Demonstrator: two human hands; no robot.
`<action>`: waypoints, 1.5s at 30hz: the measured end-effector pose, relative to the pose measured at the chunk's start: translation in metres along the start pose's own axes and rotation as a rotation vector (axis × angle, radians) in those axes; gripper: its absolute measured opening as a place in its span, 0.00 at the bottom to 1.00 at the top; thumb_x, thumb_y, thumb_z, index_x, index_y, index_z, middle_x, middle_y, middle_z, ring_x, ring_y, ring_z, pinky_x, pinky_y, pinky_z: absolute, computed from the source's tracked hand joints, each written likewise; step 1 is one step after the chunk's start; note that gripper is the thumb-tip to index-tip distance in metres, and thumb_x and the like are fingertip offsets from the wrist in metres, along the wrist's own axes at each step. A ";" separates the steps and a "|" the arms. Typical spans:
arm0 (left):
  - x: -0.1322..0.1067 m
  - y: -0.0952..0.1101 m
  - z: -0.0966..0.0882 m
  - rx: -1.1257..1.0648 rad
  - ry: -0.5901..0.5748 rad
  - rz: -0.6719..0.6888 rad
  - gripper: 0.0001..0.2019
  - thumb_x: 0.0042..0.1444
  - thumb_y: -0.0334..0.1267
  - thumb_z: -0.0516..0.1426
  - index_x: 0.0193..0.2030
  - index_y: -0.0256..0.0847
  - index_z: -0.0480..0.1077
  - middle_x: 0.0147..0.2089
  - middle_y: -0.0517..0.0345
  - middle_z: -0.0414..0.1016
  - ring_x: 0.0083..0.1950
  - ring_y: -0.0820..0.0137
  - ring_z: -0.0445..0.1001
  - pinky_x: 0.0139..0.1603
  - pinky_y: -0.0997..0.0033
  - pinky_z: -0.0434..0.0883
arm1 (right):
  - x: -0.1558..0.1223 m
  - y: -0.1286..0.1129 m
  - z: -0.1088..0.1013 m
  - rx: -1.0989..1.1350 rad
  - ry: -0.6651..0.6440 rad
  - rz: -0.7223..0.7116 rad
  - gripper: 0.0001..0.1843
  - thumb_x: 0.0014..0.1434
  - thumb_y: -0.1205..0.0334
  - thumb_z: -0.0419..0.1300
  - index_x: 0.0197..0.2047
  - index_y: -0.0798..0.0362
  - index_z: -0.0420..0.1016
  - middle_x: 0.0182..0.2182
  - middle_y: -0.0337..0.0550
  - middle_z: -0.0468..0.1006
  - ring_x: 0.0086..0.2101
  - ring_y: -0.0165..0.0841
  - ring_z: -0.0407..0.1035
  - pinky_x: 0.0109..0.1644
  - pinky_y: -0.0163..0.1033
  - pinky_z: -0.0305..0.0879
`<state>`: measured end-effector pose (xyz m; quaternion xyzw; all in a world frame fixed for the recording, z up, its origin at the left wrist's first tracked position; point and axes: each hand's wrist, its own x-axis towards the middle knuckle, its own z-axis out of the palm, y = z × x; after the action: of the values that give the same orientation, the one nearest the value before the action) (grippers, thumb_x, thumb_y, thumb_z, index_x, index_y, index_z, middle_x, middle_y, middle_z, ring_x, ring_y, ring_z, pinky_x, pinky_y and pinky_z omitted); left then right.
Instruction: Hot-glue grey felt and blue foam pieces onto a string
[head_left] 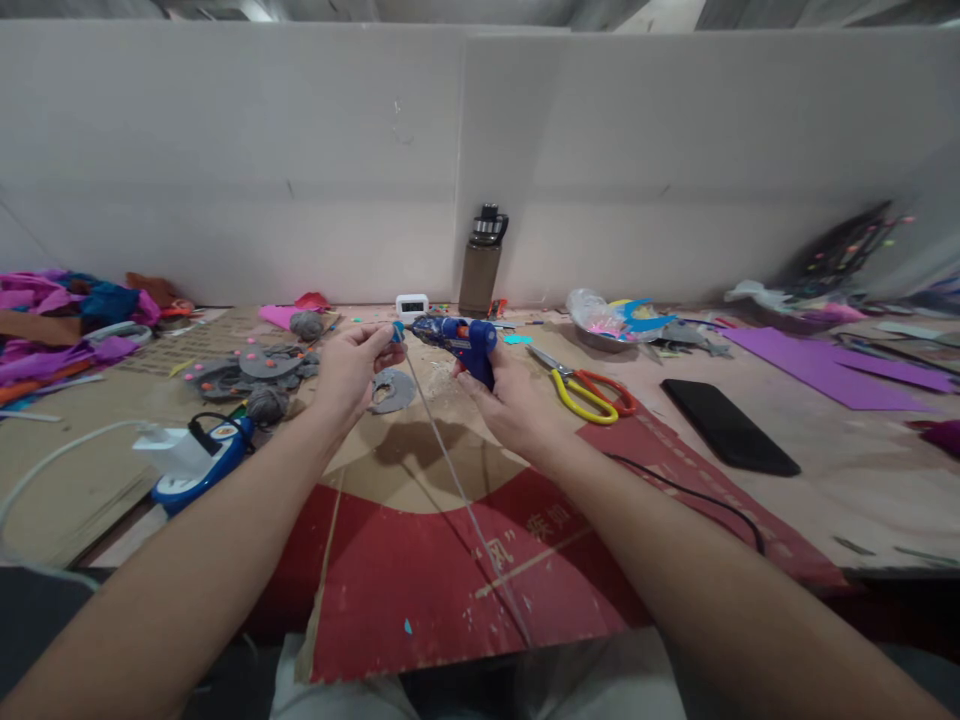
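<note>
My right hand [496, 392] is wrapped round the grip of a blue hot glue gun [469, 345], its nozzle pointing left. Close to that nozzle, my left hand [360, 360] pinches a small blue piece [398, 331], whose exact kind I cannot make out. A thin grey string [448, 455] runs from near the left fingers down toward the front edge of the red and tan cardboard [420, 590]. Just beneath the left hand lies a grey ring-shaped cutout [394, 392] on the cardboard.
Scissors [589, 392] and a black phone [729, 425] lie to the right, beside purple sheets [817, 365]. A dark bottle [481, 265] and small white clock [412, 305] stand at the back. Left are a power strip [206, 470], grey felt pieces [255, 368] and coloured scraps [67, 310].
</note>
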<state>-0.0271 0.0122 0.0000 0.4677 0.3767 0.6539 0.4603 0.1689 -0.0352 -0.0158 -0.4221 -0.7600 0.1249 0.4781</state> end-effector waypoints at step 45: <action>-0.042 0.017 0.033 0.414 -0.172 0.136 0.07 0.53 0.37 0.61 0.32 0.35 0.72 0.27 0.55 0.78 0.28 0.72 0.78 0.34 0.72 0.77 | 0.016 -0.009 0.020 0.339 0.187 0.168 0.07 0.57 0.59 0.56 0.29 0.52 0.68 0.25 0.35 0.69 0.27 0.28 0.61 0.33 0.36 0.57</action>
<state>0.0064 -0.0308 0.0135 0.6305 0.4296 0.5498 0.3399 0.1441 -0.0245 -0.0111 -0.4073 -0.6426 0.2508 0.5985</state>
